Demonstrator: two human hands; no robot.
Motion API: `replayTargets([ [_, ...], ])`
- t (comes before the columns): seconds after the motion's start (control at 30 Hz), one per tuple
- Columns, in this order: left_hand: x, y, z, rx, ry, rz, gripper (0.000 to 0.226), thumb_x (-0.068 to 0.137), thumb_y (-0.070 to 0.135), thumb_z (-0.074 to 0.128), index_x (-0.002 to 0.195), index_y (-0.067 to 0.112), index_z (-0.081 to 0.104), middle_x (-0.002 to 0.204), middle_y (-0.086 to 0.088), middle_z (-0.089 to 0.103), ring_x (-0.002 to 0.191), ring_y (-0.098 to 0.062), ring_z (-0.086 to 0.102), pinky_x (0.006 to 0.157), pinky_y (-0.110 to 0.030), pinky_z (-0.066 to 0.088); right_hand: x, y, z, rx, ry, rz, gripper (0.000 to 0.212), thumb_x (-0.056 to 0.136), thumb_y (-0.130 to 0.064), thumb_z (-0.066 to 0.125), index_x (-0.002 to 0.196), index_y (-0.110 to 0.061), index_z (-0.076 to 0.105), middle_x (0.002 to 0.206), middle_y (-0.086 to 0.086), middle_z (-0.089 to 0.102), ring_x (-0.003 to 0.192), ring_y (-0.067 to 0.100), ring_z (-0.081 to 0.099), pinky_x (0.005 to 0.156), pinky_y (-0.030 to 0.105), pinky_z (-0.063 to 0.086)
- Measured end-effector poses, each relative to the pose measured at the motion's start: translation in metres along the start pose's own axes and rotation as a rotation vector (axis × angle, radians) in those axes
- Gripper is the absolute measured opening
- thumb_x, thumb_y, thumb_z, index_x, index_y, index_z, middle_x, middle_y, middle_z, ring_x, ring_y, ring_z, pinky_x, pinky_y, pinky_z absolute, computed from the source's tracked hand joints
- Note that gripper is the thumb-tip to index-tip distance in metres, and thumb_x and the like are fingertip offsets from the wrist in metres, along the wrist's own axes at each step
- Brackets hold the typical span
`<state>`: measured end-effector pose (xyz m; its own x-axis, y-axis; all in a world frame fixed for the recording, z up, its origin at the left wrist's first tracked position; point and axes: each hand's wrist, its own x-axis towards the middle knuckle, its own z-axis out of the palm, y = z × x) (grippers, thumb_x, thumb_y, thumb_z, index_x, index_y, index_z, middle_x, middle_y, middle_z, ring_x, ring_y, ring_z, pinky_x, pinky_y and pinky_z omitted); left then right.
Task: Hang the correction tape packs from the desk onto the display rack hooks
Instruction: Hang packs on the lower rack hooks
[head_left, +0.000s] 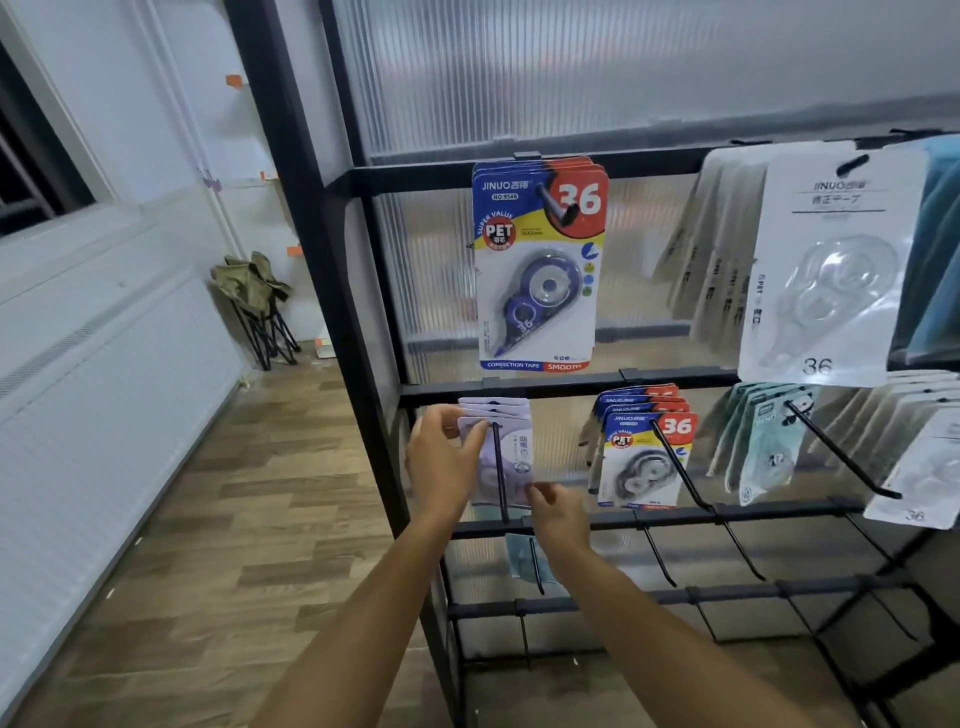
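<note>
Purple pack (511, 457) sits low in the middle, on its hook (500, 470) — my left hand (441, 462) pinches its top, my right hand (556, 512) its bottom corner. Next, I push it back.

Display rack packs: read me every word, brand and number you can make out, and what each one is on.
Upper blue pack: "JINUO", "NO.9546", "36", "SUPER VALUE", "PET", "CORRECTION TAPE", "SMOOTH".
Lower blue packs: "JINUO", "36", "PET".
Big white pack: "JINUO", "36"; its other characters are blurred.
Lavender packs in the left hand: print too blurred to read.
</note>
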<state>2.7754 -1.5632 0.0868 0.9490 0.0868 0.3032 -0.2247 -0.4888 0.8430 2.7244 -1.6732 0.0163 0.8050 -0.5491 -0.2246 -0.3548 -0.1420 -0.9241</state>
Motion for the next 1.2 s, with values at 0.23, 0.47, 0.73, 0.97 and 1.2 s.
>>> replayTargets([
  [0.23,-0.053,0.002,-0.008,0.063,0.009,-0.105,0.031,0.093,0.032,0.06,0.118,0.015,0.053,0.11,-0.001,0.058,0.097,-0.012,0.056,0.077,-0.022,0.043,-0.042,0.015,-0.023,-0.067,-0.077,-0.003,0.022,0.098,-0.027,0.047,0.102,-0.009,0.059,0.095,0.006,0.06,0.094,0.022,0.058,0.081,0.035,0.048],
  [0.47,-0.152,0.0,-0.031,0.264,-0.041,-0.119,0.011,0.093,0.018,0.055,0.097,0.011,0.062,0.094,-0.004,0.063,0.083,-0.015,0.055,0.064,-0.021,0.031,-0.111,0.038,-0.059,-0.293,-0.292,-0.228,0.032,0.098,-0.017,0.04,0.068,-0.012,0.051,0.069,0.003,0.05,0.062,0.013,0.046,0.055,0.023,0.036],
  [0.73,-0.24,-0.015,-0.117,0.379,0.016,-0.138,0.021,0.093,0.023,0.055,0.106,0.013,0.067,0.106,-0.002,0.068,0.1,-0.019,0.061,0.081,-0.029,0.047,-0.203,0.046,-0.04,-0.441,-0.527,-0.442,0.037,0.098,-0.018,0.041,0.062,-0.025,0.043,0.066,-0.006,0.048,0.064,0.009,0.046,0.053,0.018,0.032],
  [0.97,-0.308,-0.051,-0.251,0.489,0.179,-0.283,0.023,0.095,0.025,0.052,0.104,0.012,0.069,0.103,-0.002,0.07,0.097,-0.02,0.063,0.079,-0.029,0.046,-0.323,0.034,0.039,-0.55,-0.789,-0.666,0.027,0.099,-0.021,0.042,0.095,-0.01,0.066,0.09,0.007,0.066,0.089,0.025,0.06,0.065,0.03,0.032],
  [1.2,-0.407,-0.101,-0.428,0.597,0.348,-0.49,0.026,0.095,0.028,0.051,0.107,0.014,0.069,0.109,-0.005,0.068,0.104,-0.022,0.061,0.086,-0.032,0.047,-0.49,0.034,0.147,-0.506,-1.017,-0.811,0.025,0.096,-0.016,0.048,0.101,-0.005,0.07,0.093,0.012,0.069,0.088,0.025,0.062,0.078,0.032,0.046],
])
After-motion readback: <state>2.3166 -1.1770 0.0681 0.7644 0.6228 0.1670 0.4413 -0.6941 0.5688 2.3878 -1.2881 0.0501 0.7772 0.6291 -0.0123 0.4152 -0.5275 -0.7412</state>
